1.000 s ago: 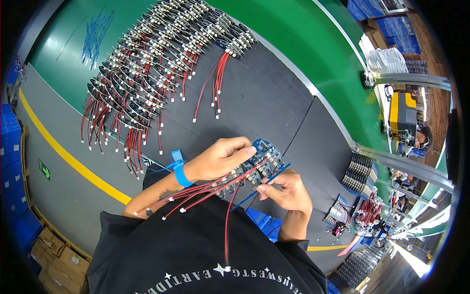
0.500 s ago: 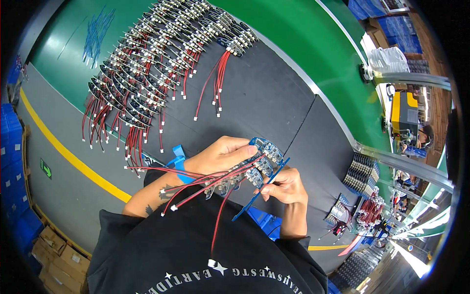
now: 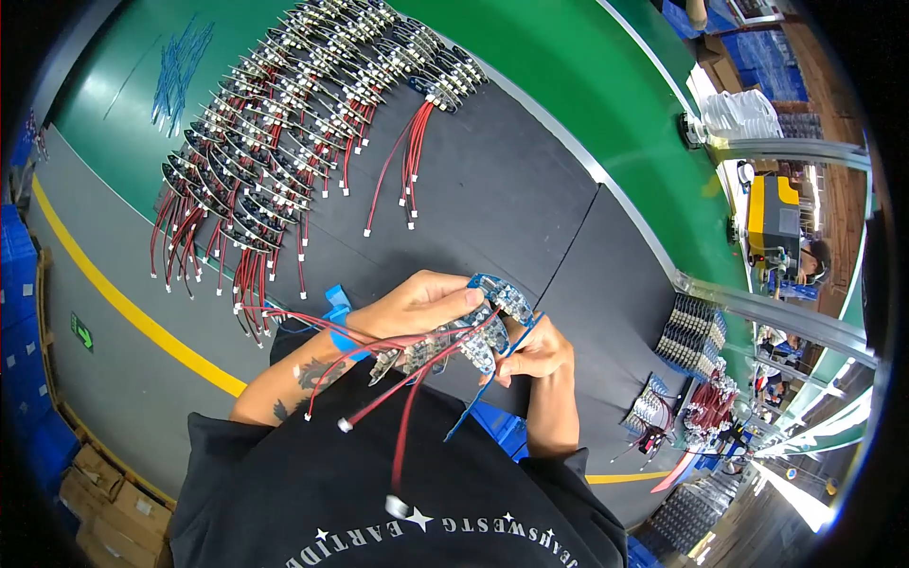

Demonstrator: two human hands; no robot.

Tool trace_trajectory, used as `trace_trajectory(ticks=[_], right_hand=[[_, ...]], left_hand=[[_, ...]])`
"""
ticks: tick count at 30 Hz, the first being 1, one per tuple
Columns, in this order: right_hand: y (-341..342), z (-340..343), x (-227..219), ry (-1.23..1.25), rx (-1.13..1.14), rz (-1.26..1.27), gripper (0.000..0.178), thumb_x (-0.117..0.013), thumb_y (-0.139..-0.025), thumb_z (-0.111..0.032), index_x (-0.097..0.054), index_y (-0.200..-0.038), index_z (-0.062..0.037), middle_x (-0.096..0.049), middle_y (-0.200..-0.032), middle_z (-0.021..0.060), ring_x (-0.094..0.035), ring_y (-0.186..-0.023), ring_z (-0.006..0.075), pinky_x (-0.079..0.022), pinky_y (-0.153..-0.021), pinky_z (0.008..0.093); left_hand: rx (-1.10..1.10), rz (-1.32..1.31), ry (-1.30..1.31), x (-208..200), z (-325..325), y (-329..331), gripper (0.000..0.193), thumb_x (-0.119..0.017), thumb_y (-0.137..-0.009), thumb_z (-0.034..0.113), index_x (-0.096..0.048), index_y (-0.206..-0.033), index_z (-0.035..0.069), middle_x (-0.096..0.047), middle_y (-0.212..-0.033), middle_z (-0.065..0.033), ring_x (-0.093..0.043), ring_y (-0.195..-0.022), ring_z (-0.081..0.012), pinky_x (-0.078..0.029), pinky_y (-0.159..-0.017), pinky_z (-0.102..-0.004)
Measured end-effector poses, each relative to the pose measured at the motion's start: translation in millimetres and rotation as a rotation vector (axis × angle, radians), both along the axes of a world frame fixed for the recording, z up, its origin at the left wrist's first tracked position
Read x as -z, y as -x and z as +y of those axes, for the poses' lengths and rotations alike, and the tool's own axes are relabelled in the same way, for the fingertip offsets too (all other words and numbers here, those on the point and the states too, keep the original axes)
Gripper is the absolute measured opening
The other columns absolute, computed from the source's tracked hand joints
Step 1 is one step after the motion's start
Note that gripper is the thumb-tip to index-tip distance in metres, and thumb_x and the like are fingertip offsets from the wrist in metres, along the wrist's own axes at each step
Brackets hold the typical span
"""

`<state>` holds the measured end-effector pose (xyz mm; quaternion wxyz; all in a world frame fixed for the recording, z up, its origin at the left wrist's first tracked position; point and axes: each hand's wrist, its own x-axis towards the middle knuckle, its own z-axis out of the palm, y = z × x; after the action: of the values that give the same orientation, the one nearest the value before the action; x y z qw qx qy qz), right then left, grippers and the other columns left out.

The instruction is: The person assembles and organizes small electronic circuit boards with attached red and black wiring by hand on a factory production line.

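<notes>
The person's left hand (image 3: 426, 303) is closed, thumb uppermost, around a cluster of small circuit boards (image 3: 481, 348) in front of the chest, with red wires (image 3: 371, 407) trailing toward the black shirt (image 3: 312, 473). The right hand (image 3: 543, 354), fingers curled, pinches a thin blue strip (image 3: 468, 411) beside the boards; whether the strip joins one of them is hard to tell. Beyond, rows of wired boards (image 3: 284, 123) stand on the table (image 3: 464, 199), near loose blue strips (image 3: 180, 71).

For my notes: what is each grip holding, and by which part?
Left grip: circuit boards, at the uppermost one's left end. Right grip: blue strip, pinched partway along.
</notes>
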<state>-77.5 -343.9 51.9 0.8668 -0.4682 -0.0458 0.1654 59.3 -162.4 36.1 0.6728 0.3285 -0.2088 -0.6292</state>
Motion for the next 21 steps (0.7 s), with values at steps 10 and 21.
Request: trace_trajectory(ticks=[10, 21], right_hand=[[-1, -10, -38, 0.557, 0.279, 0.081, 0.011, -0.064, -0.088, -0.005, -0.067, -0.084, 0.004, -0.063, -0.066, 0.0071, -0.058, -0.059, 0.0114, -0.045, -0.053, 0.0257], [-2, -12, -16, 0.3, 0.229, -0.015, 0.018, -0.062, -0.088, -0.007, -0.067, -0.081, 0.0082, -0.062, -0.061, 0.0113, -0.059, -0.051, 0.0168, -0.046, -0.047, 0.0292]], left_hand=[[-0.026, -0.075, -0.065, -5, -1, -3, 0.031, -0.045, -0.101, 0.022, -0.061, -0.109, -0.003, -0.06, -0.088, 0.0035, -0.049, -0.079, -0.0005, -0.044, -0.069, -0.0201], [0.116, -0.068, -0.127, -28, 1, -13, 0.036, -0.043, -0.102, 0.027, -0.06, -0.111, -0.003, -0.062, -0.094, -0.0004, -0.05, -0.086, -0.0033, -0.044, -0.075, -0.0233]])
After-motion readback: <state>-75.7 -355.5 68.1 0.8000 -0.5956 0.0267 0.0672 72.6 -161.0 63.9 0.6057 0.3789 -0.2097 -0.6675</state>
